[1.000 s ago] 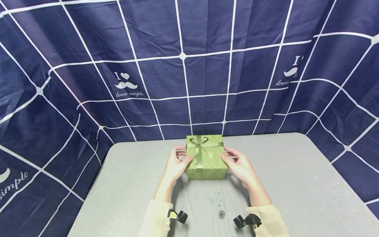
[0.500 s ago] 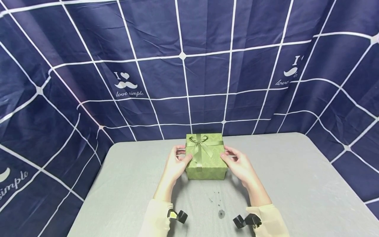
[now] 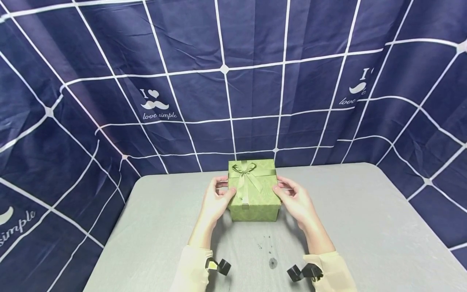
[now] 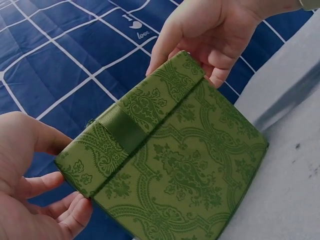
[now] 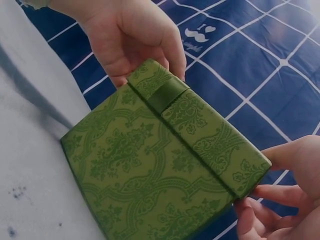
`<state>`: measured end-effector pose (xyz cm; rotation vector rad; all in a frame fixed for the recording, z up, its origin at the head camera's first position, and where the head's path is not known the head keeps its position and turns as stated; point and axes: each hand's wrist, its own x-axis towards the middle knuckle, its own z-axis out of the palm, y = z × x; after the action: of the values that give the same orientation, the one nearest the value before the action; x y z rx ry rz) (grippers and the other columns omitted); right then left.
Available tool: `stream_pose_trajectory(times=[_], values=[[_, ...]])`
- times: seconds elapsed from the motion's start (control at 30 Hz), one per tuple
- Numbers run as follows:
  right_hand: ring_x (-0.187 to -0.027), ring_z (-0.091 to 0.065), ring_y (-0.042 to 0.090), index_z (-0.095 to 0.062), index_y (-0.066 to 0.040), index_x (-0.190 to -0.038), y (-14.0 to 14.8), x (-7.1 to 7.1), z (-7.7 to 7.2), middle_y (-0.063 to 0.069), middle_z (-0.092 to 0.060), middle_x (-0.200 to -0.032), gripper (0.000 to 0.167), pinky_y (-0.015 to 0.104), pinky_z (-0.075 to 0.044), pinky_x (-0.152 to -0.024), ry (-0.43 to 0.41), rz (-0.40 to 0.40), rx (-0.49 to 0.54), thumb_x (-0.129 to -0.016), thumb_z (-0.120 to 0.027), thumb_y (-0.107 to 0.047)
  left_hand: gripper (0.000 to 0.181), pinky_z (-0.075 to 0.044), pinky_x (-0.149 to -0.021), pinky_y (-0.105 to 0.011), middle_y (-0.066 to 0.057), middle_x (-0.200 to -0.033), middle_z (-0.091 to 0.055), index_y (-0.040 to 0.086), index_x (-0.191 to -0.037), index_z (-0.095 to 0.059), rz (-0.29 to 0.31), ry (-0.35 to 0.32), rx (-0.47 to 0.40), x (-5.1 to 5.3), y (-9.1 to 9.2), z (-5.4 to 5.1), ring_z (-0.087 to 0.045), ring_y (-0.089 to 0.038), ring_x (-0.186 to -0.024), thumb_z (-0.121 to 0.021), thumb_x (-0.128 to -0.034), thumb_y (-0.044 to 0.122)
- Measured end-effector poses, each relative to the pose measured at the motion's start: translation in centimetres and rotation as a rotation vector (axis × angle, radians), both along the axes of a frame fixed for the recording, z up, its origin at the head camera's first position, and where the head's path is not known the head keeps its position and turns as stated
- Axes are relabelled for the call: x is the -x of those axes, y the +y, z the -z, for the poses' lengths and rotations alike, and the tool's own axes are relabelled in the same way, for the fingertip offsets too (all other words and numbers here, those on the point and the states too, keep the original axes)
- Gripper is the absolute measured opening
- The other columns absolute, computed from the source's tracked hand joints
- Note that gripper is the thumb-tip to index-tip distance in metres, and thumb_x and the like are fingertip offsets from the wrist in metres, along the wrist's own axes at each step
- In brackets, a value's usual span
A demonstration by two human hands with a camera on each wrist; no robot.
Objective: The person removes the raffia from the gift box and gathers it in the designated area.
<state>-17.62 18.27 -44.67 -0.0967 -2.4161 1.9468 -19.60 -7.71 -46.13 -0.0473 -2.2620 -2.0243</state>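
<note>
A green patterned box (image 3: 253,213) stands on the grey table, its lid (image 3: 262,194) tied with a green ribbon bow (image 3: 244,169). My left hand (image 3: 216,200) grips the lid's left side, thumb on the top edge and fingers at the side. On the right side my right hand (image 3: 297,202) holds the lid in the same way. Both wrist views show the lid (image 4: 145,110) over the box body (image 4: 190,170), its rim low on the walls' upper part. Whatever is inside the box is hidden.
The grey table (image 3: 164,227) has a few dark spots (image 3: 273,263) in front of the box. A dark blue curtain (image 3: 197,97) with white lines hangs behind the table and at both sides. Each wrist carries a small black camera (image 3: 223,267).
The lid has risen a little, with both hands moving up slightly alongside it. More of the box's front wall shows below the lid, and the body has stayed in place.
</note>
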Motion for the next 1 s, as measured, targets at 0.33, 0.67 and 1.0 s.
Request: stream_pose_trajectory(times=[0.33,0.67,1.0], values=[[-0.1,-0.066,0.003,-0.059,-0.004,-0.156,0.2,-0.4,-0.6,0.022,-0.062,-0.141,0.052,0.019,-0.055,-0.084,0.029,-0.006,0.05,-0.108,-0.071,-0.016,0.042,-0.053,-0.074,-0.023,-0.022,-0.124,-0.071,-0.001,-0.137,-0.068,-0.004,0.038,-0.092,-0.2,0.0,-0.4,-0.065,-0.015,-0.086,-0.077,-0.0961,0.005],[-0.104,-0.069,0.004,-0.059,-0.003,-0.155,0.2,-0.5,-0.8,0.022,-0.063,-0.142,0.051,0.021,-0.056,-0.089,0.086,-0.021,0.092,-0.106,-0.072,-0.012,0.038,-0.053,-0.074,-0.019,-0.018,-0.116,-0.072,-0.011,-0.136,-0.068,-0.04,0.037,-0.196,-0.1,0.0,-0.6,-0.065,-0.009,-0.088,-0.073,-0.1017,0.005],[-0.103,-0.068,0.007,-0.059,0.004,-0.152,0.5,-0.7,-1.1,-0.009,-0.07,-0.126,0.052,0.018,-0.053,-0.092,0.195,-0.028,0.204,-0.103,-0.074,-0.005,0.037,-0.054,-0.087,-0.022,-0.007,-0.111,-0.074,-0.015,-0.134,-0.067,0.005,0.084,-0.259,-0.4,-0.3,-1.1,-0.069,-0.01,-0.095,-0.072,-0.1015,0.001]])
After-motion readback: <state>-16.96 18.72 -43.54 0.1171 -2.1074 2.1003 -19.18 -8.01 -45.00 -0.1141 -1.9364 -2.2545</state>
